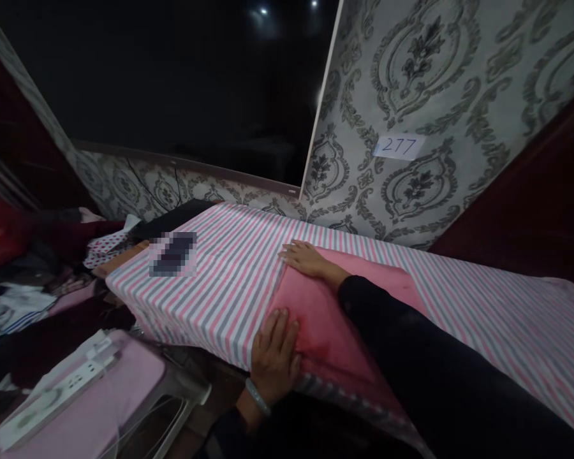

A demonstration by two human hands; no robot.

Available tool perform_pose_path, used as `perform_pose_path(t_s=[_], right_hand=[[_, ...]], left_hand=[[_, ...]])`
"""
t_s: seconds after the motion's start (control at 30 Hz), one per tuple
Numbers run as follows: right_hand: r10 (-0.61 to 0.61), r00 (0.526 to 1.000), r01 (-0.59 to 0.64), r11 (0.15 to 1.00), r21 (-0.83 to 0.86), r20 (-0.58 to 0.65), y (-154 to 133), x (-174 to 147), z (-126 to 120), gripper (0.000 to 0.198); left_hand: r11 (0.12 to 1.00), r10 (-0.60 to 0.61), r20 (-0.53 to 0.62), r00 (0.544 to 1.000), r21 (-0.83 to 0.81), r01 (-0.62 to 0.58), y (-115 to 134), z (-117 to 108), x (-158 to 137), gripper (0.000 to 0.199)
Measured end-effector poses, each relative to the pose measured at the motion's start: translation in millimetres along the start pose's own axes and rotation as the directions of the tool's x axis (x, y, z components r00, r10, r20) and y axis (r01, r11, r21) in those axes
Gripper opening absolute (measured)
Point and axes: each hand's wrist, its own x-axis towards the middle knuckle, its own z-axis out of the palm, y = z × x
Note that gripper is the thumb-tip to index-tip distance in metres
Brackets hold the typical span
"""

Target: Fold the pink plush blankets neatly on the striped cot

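A pink piece of cloth (pixel 316 306), seemingly folded, lies on a table spread with a striped pink, grey and white cover (pixel 210 268). Flat on the near left edge of the cloth rests my left hand (pixel 275 350), fingers stretched out, with a pale bangle at the wrist. My right hand (pixel 306 258) lies flat at the cloth's far left corner, its fingers reaching onto the striped cover. My dark right sleeve hides part of the cloth's right side.
A pixelated dark object (pixel 173 254) is on the cover's left part. A pink stool (pixel 134 382) at lower left bears a white power strip (pixel 71 382) with cables. Clothes (pixel 19 306) are heaped at left. Behind the table hangs a large dark screen (pixel 196 83).
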Motion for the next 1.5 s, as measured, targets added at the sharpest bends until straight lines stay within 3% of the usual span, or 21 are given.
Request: perform_pose_path(t_s=[0.27,0.47,0.6,0.73,0.83,0.9,1.0,1.1,1.23,1.37,1.5], right_hand=[[0.068,0.996,-0.063,0.995,0.083,-0.06,11,12,15,0.058],[0.146,0.989,-0.144,0.984,0.107,-0.003,-5,0,-10,0.059],[0.059,0.994,-0.048,0.993,0.111,-0.097,-17,-44,-18,0.061],[-0.1,0.994,0.103,0.992,0.073,-0.034,-32,-120,-6,0.056],[-0.166,0.986,0.165,0.979,0.115,-0.003,-44,-167,6,0.055],[-0.188,0.982,0.186,0.97,0.156,-0.002,-47,-185,12,0.057],[-0.192,0.981,0.186,0.965,0.186,0.01,-45,-191,19,0.058],[-0.21,0.977,0.206,0.971,0.123,0.025,-31,-182,23,0.06],[-0.225,0.974,0.225,0.974,0.003,-0.005,6,-159,17,0.06],[-0.045,0.998,0.044,0.998,-0.038,-0.04,56,-131,2,0.062],[0.141,0.989,-0.138,0.988,0.064,-0.047,93,-115,1,0.067]], left_hand=[[1.0,-0.02,0.008,1.0,0.002,0.02,0,2,-1,0.056],[1.0,0.003,-0.008,1.0,0.026,-0.003,0,0,2,0.047],[1.0,0.018,0.014,1.0,0.018,-0.018,-3,0,4,0.047],[1.0,0.026,0.03,0.999,-0.002,-0.026,-2,-7,8,0.046],[0.999,-0.041,0.039,0.998,-0.008,0.042,8,-20,16,0.045],[0.998,-0.057,0.05,0.997,-0.022,0.058,20,-28,22,0.044],[0.998,0.036,0.117,0.992,-0.057,-0.03,37,-28,29,0.04],[0.998,0.057,0.181,0.982,-0.041,-0.051,43,-16,27,0.047],[0.997,0.066,0.16,0.985,-0.038,-0.06,38,-2,17,0.054],[0.996,0.076,0.099,0.992,-0.063,-0.07,34,2,13,0.049],[0.993,0.038,0.049,0.998,-0.116,-0.032,36,4,13,0.045]])
